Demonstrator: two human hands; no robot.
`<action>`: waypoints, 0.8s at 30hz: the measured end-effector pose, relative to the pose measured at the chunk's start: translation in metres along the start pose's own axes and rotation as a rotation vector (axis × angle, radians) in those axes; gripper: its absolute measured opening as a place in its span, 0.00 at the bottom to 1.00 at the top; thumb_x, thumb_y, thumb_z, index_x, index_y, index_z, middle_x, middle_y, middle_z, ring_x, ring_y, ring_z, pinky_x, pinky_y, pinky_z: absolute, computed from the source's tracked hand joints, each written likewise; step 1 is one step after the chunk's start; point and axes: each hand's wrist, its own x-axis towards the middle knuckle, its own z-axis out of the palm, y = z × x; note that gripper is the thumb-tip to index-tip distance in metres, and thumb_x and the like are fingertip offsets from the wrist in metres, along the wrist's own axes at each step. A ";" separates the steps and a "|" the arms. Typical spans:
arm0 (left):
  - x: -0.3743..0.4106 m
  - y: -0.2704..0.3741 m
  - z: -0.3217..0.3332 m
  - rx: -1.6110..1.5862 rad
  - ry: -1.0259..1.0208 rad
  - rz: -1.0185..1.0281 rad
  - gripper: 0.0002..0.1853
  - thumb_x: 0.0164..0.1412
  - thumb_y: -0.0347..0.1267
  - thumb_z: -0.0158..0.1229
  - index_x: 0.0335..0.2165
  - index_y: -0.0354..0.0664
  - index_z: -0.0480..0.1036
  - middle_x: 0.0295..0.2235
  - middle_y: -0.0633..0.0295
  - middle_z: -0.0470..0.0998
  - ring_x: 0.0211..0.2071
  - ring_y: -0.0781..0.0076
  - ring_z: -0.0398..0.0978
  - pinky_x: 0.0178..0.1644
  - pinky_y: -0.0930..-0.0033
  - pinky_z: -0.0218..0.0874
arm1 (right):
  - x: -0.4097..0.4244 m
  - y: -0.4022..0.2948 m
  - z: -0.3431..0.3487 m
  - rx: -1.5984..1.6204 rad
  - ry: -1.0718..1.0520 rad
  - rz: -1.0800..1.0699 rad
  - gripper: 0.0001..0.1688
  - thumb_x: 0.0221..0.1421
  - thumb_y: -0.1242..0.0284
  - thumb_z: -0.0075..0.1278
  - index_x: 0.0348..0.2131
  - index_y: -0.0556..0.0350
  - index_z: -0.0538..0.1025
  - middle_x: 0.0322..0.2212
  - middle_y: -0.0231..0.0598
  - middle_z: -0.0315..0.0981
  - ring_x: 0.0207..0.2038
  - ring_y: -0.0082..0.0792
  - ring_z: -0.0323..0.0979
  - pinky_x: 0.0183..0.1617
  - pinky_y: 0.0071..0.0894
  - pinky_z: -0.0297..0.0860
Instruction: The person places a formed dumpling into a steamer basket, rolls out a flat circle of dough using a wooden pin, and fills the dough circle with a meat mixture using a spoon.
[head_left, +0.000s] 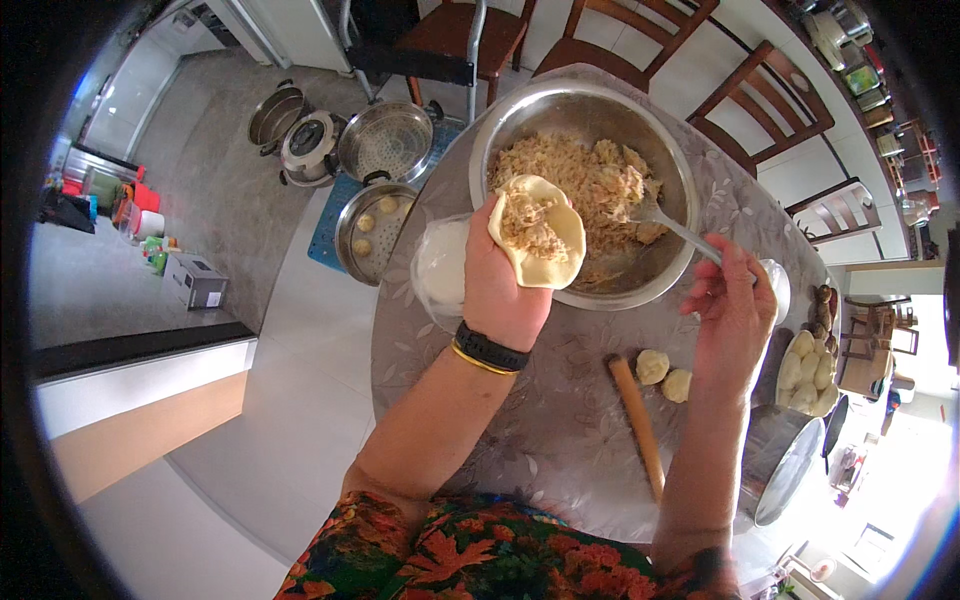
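On my left hand (504, 289), palm up, lies a round dough wrapper (553, 271) with a mound of filling (529, 225) on it. The wrapper is over the near left rim of a large steel bowl (480, 161). My right hand (733, 289) grips the handle of a metal spoon (694, 238), whose end is in the chopped filling mixture (555, 154) inside the bowl. A wooden rolling pin (636, 420) lies between my forearms. Two dough pieces (652, 367) sit beside it, close to my right forearm.
A bag with white contents (440, 262) lies left of the bowl. At the right are a plate of dough pieces (808, 369) and a large metal pot (780, 465). Left of the table (555, 480) stand steamer pans, one (375, 259) holding several dough balls. Wooden chairs (776, 105) stand beyond.
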 end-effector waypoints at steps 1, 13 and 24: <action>0.000 -0.002 0.003 -0.014 -0.035 -0.011 0.21 0.68 0.40 0.39 0.47 0.36 0.68 0.45 0.52 0.75 0.48 0.55 0.73 0.54 0.54 0.64 | -0.007 0.000 0.005 -0.041 0.020 -0.023 0.15 0.63 0.67 0.47 0.39 0.62 0.77 0.23 0.35 0.74 0.20 0.21 0.69 0.22 0.20 0.67; -0.001 -0.012 0.033 0.168 -0.073 0.026 0.22 0.68 0.41 0.35 0.48 0.35 0.66 0.45 0.49 0.73 0.48 0.51 0.72 0.54 0.49 0.64 | -0.042 0.045 0.021 -0.789 -0.279 -1.005 0.22 0.42 0.81 0.61 0.41 0.61 0.77 0.31 0.41 0.76 0.31 0.41 0.75 0.32 0.33 0.72; 0.000 -0.004 0.016 -0.011 -0.001 0.024 0.18 0.69 0.37 0.38 0.48 0.39 0.67 0.45 0.61 0.74 0.47 0.65 0.73 0.51 0.58 0.67 | -0.040 0.007 0.024 -0.178 0.058 -0.297 0.09 0.61 0.77 0.47 0.38 0.64 0.77 0.23 0.37 0.74 0.23 0.23 0.72 0.26 0.22 0.71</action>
